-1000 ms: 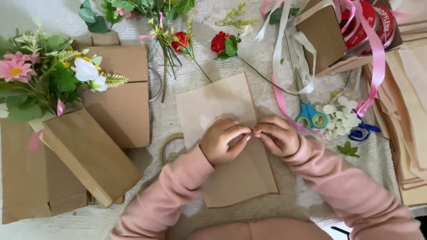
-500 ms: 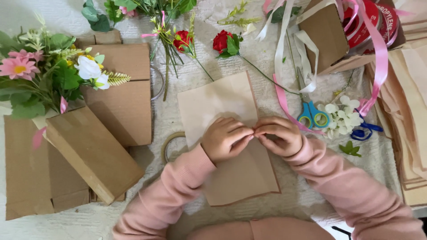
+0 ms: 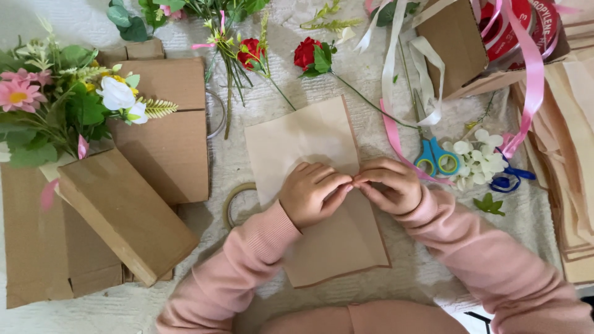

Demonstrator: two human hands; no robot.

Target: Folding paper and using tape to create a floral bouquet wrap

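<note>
A tan sheet of paper (image 3: 303, 139) lies in front of me on a pale cloth, its lower part darker brown. My left hand (image 3: 310, 193) and my right hand (image 3: 388, 184) meet at the sheet's middle, fingertips pinched together on the paper along a fold line. Both arms wear pink sleeves. What the fingertips hold between them is hidden.
Brown cardboard boxes (image 3: 130, 213) with a bunch of artificial flowers (image 3: 59, 105) sit at left. Red roses (image 3: 307, 54) lie at the top. Blue-handled scissors (image 3: 437, 158), pink ribbon (image 3: 529, 74), white blossoms (image 3: 473, 154), a tape roll (image 3: 232, 201) and stacked tan sheets (image 3: 572, 154) surround the paper.
Both hands stay pinched at the sheet's middle, with only slight finger shifts. The view has drifted a little.
</note>
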